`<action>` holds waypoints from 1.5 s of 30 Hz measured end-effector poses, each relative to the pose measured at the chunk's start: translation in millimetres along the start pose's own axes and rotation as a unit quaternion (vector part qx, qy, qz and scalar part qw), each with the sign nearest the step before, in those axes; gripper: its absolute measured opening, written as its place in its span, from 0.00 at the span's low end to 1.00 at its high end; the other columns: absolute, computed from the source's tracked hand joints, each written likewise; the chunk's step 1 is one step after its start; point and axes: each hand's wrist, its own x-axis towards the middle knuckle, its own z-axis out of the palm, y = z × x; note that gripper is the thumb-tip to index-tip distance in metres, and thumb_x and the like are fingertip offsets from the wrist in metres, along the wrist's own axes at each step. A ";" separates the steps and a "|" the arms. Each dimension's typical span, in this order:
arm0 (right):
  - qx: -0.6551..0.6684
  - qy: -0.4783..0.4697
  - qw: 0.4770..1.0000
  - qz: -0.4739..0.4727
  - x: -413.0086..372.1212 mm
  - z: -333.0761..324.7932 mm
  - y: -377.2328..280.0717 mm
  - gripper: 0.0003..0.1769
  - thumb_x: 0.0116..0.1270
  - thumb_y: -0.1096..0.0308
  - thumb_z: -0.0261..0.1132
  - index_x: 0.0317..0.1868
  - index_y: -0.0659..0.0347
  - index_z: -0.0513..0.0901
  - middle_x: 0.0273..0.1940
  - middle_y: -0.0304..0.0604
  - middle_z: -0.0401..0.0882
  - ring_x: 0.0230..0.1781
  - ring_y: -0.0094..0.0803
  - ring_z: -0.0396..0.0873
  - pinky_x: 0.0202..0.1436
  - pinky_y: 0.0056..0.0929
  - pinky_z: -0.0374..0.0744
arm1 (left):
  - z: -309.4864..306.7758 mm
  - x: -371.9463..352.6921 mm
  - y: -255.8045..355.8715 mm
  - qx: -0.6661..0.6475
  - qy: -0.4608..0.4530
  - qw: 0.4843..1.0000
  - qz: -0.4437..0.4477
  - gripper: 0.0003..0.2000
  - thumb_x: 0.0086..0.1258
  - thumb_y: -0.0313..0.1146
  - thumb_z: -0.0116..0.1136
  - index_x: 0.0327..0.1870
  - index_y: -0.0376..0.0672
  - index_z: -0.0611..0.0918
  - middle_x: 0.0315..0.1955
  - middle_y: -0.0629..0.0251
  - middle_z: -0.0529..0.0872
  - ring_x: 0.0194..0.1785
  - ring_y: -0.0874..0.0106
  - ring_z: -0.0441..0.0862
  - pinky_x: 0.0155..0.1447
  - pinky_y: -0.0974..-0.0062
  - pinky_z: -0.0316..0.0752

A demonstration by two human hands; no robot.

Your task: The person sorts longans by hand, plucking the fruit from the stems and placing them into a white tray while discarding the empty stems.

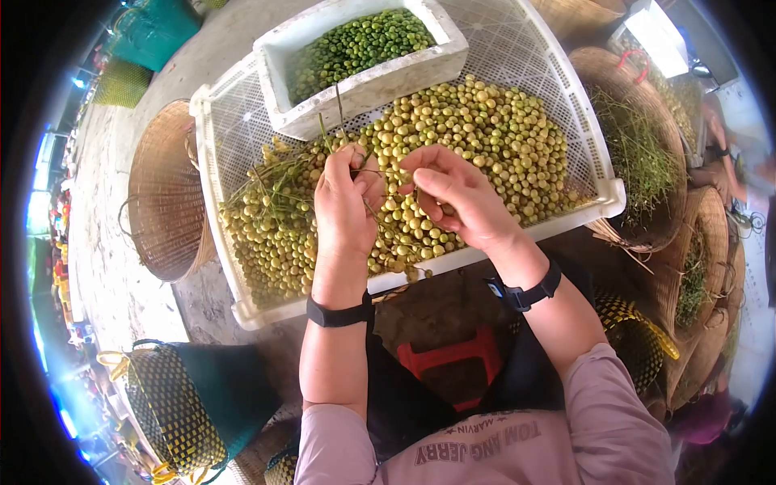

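Observation:
My left hand (346, 194) is closed around a thin green twig (339, 105), whose bare stalks stick up past the fingers. Close beside it on the right, my right hand (457, 194) has its fingers loosely curled and apart, near the twig's side stems. Both hands are above a white mesh tray (517, 36) holding a heap of small round yellow-green fruits (485, 121). Stems with fruits still attached (279, 182) lie on the heap's left side. Whether a fruit is between my right fingertips is too small to tell.
A white foam box (364, 101) of darker green fruits (372, 40) sits across the tray's far side. Wicker baskets stand left (166, 194) and right (594, 61), the right one with stripped stems (630, 153). A red stool (453, 353) is below. Another person's arm (723, 145) shows far right.

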 end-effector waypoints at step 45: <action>0.041 -0.112 0.985 0.126 -12.2 17.2 24.9 0.14 0.77 0.60 0.54 0.51 0.60 0.78 0.44 0.38 0.83 0.36 0.18 0.78 0.37 0.18 0.76 | -57.9 29.3 34.0 -0.245 0.075 0.957 0.139 0.08 0.68 0.32 0.39 0.26 0.46 0.62 0.17 0.78 0.62 0.19 0.83 0.53 0.23 0.82 0.49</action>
